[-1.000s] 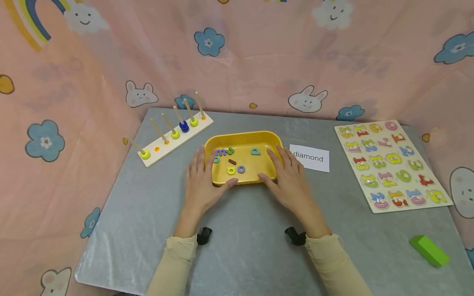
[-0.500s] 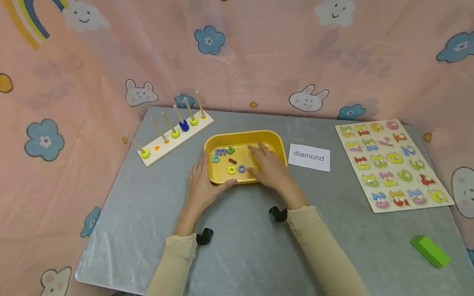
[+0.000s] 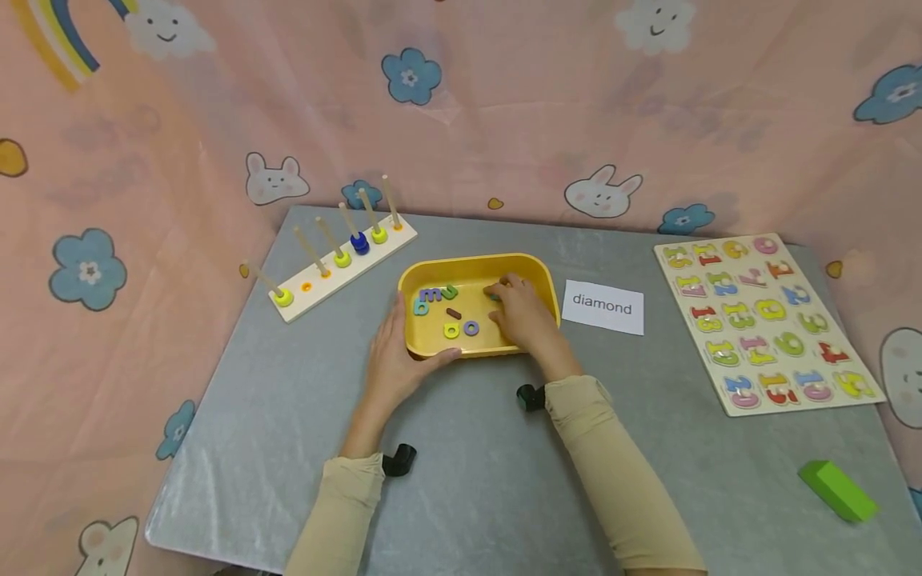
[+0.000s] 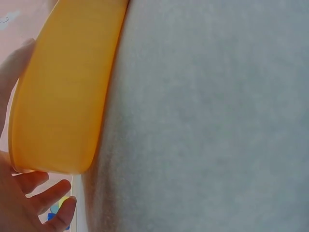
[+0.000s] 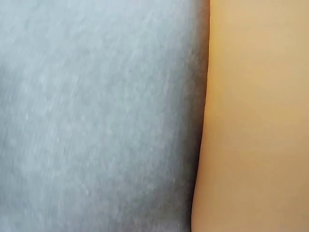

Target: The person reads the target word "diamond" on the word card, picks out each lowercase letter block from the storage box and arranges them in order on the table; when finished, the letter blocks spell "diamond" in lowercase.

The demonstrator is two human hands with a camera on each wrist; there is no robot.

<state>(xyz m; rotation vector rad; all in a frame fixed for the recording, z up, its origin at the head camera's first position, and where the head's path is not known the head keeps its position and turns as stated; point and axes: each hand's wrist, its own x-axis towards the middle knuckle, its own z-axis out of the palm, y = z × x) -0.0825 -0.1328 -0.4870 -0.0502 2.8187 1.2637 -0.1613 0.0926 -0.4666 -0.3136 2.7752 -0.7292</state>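
A yellow tray (image 3: pixel 471 350) holds several small letter pieces: a purple m (image 3: pixel 430 295), a green u-like letter (image 3: pixel 450 293), a teal letter (image 3: pixel 421 307), a brown bar-like piece (image 3: pixel 453 314), a yellow letter (image 3: pixel 451 330) and a purple o (image 3: pixel 471 328). My left hand (image 3: pixel 394 364) rests against the tray's left end, fingers extended along the wall and thumb at the near rim. Inside the right part, my right hand (image 3: pixel 526 314) reaches down with bent fingers at another teal letter (image 3: pixel 493 297), mostly covered; thumb and index tips stand apart.
Right of the tray lies a white card (image 3: pixel 603 307) reading "diamond". Beyond it is a number puzzle board (image 3: pixel 727 300). A peg board (image 3: pixel 346 270) with upright pegs and rings stands back left. A green block (image 3: pixel 838 491) sits near the front right.
My right hand has left the tray's right rim and moved left and inward over the teal letter, its fingers now more bent. The left hand stays at the tray, its fingers slightly closer together.
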